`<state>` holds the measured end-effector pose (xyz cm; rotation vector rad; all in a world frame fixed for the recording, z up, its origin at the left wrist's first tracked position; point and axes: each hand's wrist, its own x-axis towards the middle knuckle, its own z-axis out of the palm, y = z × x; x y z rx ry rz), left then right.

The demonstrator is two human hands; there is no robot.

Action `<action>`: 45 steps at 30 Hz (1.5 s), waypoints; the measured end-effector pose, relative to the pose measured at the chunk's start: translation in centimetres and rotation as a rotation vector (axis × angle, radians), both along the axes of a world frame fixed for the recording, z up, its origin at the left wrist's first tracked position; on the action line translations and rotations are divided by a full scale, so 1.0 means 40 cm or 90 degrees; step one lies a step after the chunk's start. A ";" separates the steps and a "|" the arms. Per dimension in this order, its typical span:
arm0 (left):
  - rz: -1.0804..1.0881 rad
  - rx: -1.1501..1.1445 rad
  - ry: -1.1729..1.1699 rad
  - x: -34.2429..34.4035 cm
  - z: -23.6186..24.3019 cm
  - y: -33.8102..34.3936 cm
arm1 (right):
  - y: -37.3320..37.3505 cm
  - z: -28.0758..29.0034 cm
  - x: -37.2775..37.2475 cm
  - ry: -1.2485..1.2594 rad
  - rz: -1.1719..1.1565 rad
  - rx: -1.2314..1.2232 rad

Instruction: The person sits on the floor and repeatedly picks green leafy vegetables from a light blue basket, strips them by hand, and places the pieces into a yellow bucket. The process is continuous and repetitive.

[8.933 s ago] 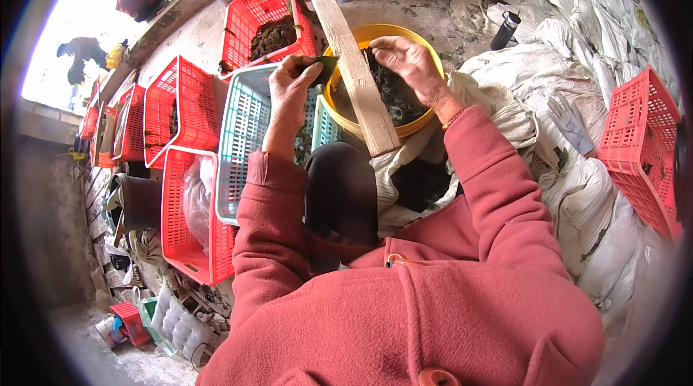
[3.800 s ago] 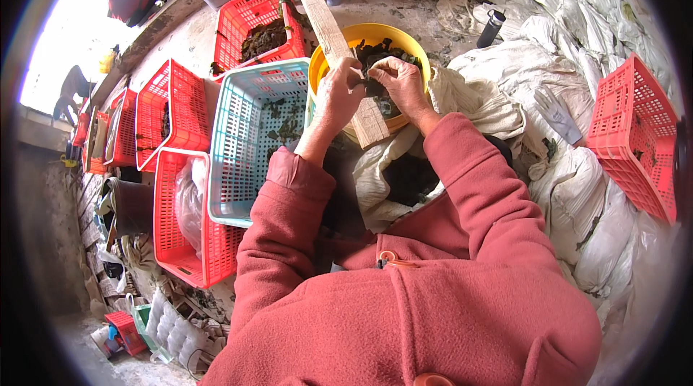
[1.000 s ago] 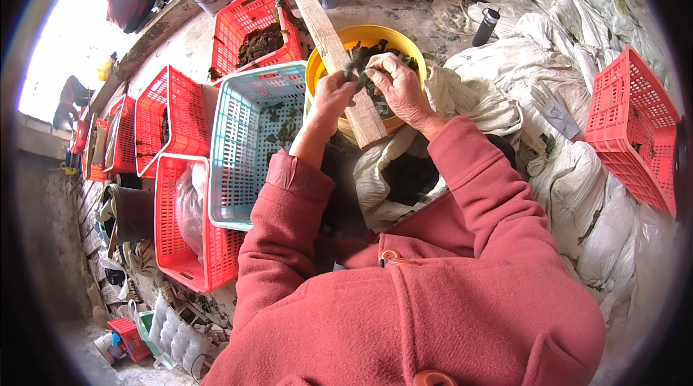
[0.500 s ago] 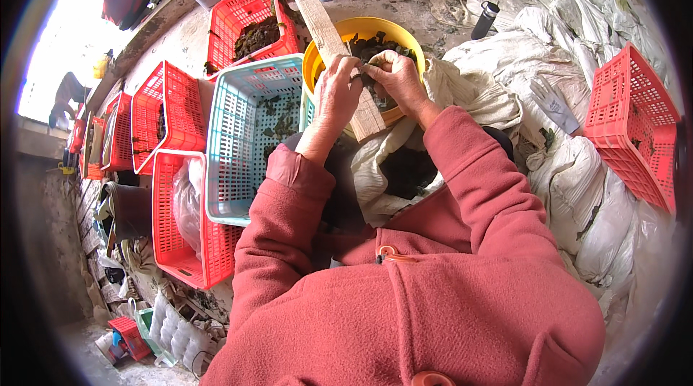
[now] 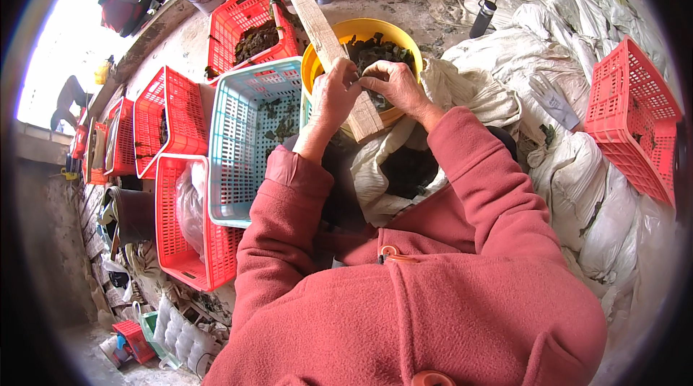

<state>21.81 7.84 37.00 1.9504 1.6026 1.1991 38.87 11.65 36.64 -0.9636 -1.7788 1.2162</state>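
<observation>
A wooden board [image 5: 315,19] lies slantwise across a yellow bucket [image 5: 406,31] in front of me. Dark, leafy pieces [image 5: 380,50] fill part of the bucket. Above the board, my left hand [image 5: 332,99] and my right hand [image 5: 398,87] meet at the fingertips, both closed. Whatever is pinched between them is too small to make out. The left hand rests at the board; the right reaches over the bucket from its right side. A white woven sack [image 5: 370,182] lies open at my lap, with dark contents [image 5: 408,172] inside.
Left of the bucket stands a light blue crate [image 5: 237,126] with dark scraps. Red crates [image 5: 170,130] surround it, one holding a dark heap [image 5: 255,40]. Rightward lie white sacks [image 5: 530,47], a glove [image 5: 553,102], a dark bottle [image 5: 484,19] and a tilted red crate [image 5: 626,123].
My hands stay together over the board, with only a slight shift of the fingers. The whole view has moved a little; the things around have kept their places.
</observation>
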 end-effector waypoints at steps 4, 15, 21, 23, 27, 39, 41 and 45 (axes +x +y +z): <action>-0.011 -0.058 -0.094 -0.009 -0.009 0.006 | -0.001 0.009 0.008 0.020 0.074 -0.112; -0.060 -0.081 -0.170 -0.027 -0.002 0.006 | -0.004 -0.037 -0.012 0.393 0.130 -0.485; -0.049 0.161 -0.068 -0.013 -0.003 -0.005 | -0.008 -0.031 -0.017 0.427 0.164 -0.413; -0.069 0.172 -0.048 -0.011 -0.003 -0.011 | -0.005 -0.024 -0.008 0.301 0.151 -0.254; -0.099 0.180 0.027 -0.012 0.004 -0.012 | 0.006 -0.017 0.001 0.215 0.092 -0.205; -0.073 0.186 0.199 0.000 0.002 -0.031 | -0.007 -0.017 0.012 0.194 0.071 -0.233; -0.066 0.175 0.240 0.001 0.003 -0.028 | -0.008 -0.017 0.012 0.199 0.093 -0.260; -0.043 0.130 0.146 0.004 0.004 -0.011 | -0.002 -0.019 0.010 0.143 0.071 -0.190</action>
